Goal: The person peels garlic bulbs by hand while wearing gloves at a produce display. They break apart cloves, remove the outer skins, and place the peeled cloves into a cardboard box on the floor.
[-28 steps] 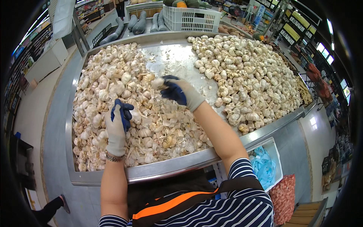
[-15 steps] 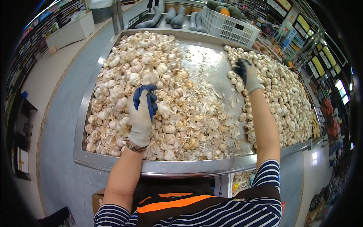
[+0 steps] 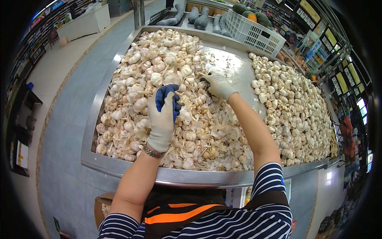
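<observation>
My left hand point(image 3: 164, 113) wears a pale glove with a blue palm. Its fingers are curled in above the left garlic pile point(image 3: 131, 87); whatever they may hold is hidden. Just beyond them lies a larger garlic bulb point(image 3: 173, 77). My right hand point(image 3: 219, 85), gloved too, reaches down at the right edge of this pile, beside loose garlic skins point(image 3: 223, 123). The back of the glove covers most of its fingers, so their grip does not show. Cleaner, whiter bulbs form a right garlic pile point(image 3: 294, 99).
A metal tray table point(image 3: 191, 177) with a raised rim holds both piles. Between them runs a bare metal strip point(image 3: 242, 75) with scattered skins. Behind stand a white crate point(image 3: 254, 34) of pumpkins and several long grey-green gourds point(image 3: 201, 20). An open cardboard box point(image 3: 99, 211) sits below at left.
My right hand has left the right garlic pile and crossed leftward to the edge of the left pile. The left hand stays curled over its pile. The whole view has shifted slightly.
</observation>
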Motion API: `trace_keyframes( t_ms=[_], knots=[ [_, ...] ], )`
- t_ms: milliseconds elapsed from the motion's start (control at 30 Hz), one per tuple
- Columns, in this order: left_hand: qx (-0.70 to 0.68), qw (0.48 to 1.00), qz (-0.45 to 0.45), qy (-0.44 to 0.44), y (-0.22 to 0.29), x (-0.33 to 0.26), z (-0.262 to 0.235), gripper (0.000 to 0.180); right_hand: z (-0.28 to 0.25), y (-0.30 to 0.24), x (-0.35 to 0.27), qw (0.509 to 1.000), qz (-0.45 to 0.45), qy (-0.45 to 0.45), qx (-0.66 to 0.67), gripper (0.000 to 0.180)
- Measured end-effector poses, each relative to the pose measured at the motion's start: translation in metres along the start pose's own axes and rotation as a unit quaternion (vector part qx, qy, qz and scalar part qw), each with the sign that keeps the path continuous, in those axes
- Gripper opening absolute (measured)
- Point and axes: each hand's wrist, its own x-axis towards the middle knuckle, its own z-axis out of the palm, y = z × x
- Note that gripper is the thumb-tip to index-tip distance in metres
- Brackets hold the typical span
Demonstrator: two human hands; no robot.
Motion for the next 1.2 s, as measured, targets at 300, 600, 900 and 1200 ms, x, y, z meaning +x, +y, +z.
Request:
trace_keyframes(
  t_ms=[300,600,900,1200],
  knots=[
    [-0.001,1.0,-0.005,-0.014,-0.001,-0.004,0.003,0.018,0.01,0.028,-0.045,0.909,-0.012,0.2,0.365,0.052],
    [0.082,0.992,0.016,-0.094,-0.013,-0.006,0.01,0.044,-0.037,-0.025,-0.114,0.847,-0.004,0.058,0.528,0.048],
    [0.354,0.875,0.198,-0.265,-0.014,-0.008,0.001,0.049,-0.034,-0.06,-0.147,0.9,-0.248,0.121,0.337,0.065],
    [0.12,0.988,-0.018,-0.101,-0.009,-0.013,0.001,0.018,-0.021,-0.017,-0.156,0.635,0.013,-0.089,0.767,0.051]
  ],
)
